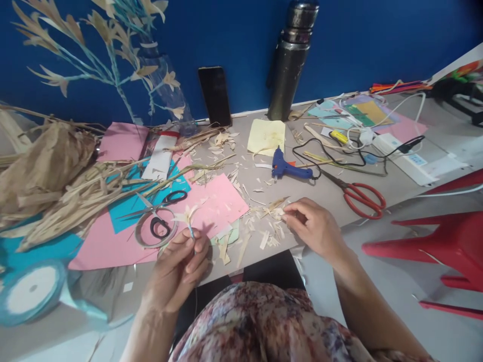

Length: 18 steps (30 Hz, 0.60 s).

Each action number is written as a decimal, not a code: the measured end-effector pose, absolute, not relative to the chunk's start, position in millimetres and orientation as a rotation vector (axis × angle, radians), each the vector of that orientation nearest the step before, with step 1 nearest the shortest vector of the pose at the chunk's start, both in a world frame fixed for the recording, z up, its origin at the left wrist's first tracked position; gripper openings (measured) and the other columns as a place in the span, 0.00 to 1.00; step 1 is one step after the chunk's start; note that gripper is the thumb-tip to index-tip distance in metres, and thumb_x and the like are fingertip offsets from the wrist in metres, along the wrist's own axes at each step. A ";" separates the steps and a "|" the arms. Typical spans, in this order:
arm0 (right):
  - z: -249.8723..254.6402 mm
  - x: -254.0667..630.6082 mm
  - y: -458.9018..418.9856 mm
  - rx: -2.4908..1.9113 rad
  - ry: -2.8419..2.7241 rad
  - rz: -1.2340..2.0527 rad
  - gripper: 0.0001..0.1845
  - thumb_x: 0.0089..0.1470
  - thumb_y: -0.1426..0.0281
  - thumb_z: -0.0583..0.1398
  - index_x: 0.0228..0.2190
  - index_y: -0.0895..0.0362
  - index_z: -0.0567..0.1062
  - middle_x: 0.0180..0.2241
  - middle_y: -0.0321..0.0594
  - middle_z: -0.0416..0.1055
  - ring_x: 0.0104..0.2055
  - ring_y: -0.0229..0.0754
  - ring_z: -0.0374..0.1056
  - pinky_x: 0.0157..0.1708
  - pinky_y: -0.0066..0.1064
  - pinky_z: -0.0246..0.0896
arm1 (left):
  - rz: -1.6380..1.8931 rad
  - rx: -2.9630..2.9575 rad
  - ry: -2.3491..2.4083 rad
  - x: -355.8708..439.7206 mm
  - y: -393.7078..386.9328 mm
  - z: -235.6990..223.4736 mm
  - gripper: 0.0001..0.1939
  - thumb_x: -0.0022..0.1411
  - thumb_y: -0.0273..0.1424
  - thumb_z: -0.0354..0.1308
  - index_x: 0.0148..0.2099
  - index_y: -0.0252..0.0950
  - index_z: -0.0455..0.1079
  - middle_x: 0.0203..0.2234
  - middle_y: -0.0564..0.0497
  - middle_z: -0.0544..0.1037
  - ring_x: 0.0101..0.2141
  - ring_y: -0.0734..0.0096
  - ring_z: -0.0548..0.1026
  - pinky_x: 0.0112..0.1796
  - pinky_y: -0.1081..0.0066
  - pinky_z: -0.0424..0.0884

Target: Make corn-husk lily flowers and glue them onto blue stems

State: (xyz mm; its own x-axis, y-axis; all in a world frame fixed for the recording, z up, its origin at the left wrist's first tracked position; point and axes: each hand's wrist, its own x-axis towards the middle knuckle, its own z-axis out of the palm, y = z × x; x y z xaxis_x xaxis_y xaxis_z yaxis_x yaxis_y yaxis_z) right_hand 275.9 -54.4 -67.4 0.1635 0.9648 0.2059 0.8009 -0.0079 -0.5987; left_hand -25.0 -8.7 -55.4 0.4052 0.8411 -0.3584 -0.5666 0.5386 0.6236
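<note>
L hand: thumb + fingers pinched on blue-wrapped stem of sm. pale flower, bloom up, seen against pink paper. R hand: fingertips close tog. at pale scraps on table; can't tell if one's gripped. Blue glue gun beyond scraps; red-handled scissors to its R.

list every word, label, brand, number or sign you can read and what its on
No readable text anywhere in view.
Power strip: bluish patches, too small and blurred to tell if lettered.
Glue gun: no legible marking.
Smartphone: dark, nothing readable.
</note>
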 end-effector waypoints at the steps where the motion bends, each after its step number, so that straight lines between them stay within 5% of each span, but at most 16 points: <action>1: -65.8 275.0 -54.0 -1.806 -1.669 0.336 0.03 0.58 0.71 0.63 0.35 0.53 0.79 0.34 0.37 0.77 0.32 0.40 0.74 0.34 0.31 0.65 | 0.921 0.444 0.702 -25.1 -8.9 -55.7 0.04 0.58 0.25 0.67 0.38 0.33 0.77 0.26 0.55 0.68 0.17 0.88 0.56 0.14 0.89 0.61; 8: -54.5 258.6 -59.7 -1.503 -1.915 0.459 0.03 0.61 0.72 0.64 0.36 0.53 0.79 0.35 0.38 0.76 0.35 0.39 0.73 0.36 0.29 0.65 | 0.908 0.465 0.668 -24.6 -8.9 -56.8 0.05 0.58 0.25 0.68 0.38 0.32 0.77 0.25 0.55 0.69 0.17 0.88 0.55 0.15 0.88 0.61; 12: -60.5 248.6 -61.5 -1.557 -2.086 0.511 0.08 0.59 0.69 0.66 0.42 0.51 0.80 0.39 0.40 0.74 0.38 0.41 0.72 0.38 0.31 0.65 | 0.904 0.473 0.654 -26.6 -9.9 -57.8 0.04 0.60 0.26 0.67 0.38 0.33 0.77 0.26 0.55 0.69 0.17 0.88 0.55 0.15 0.88 0.61; 18: -69.6 244.4 -48.6 -1.663 -2.038 0.363 0.05 0.63 0.69 0.62 0.38 0.52 0.80 0.39 0.41 0.75 0.41 0.43 0.73 0.39 0.31 0.65 | 0.893 0.478 0.647 -27.0 -11.0 -56.1 0.03 0.61 0.26 0.66 0.38 0.33 0.77 0.26 0.54 0.69 0.17 0.88 0.54 0.15 0.88 0.58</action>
State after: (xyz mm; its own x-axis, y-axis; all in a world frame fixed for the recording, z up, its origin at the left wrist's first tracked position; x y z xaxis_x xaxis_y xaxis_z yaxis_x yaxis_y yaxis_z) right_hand 244.4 -48.6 -69.6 -0.1452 0.9696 0.1969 0.8418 0.2257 -0.4903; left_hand -27.0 -11.0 -56.1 0.4618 0.8298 -0.3133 -0.5559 0.5460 0.6268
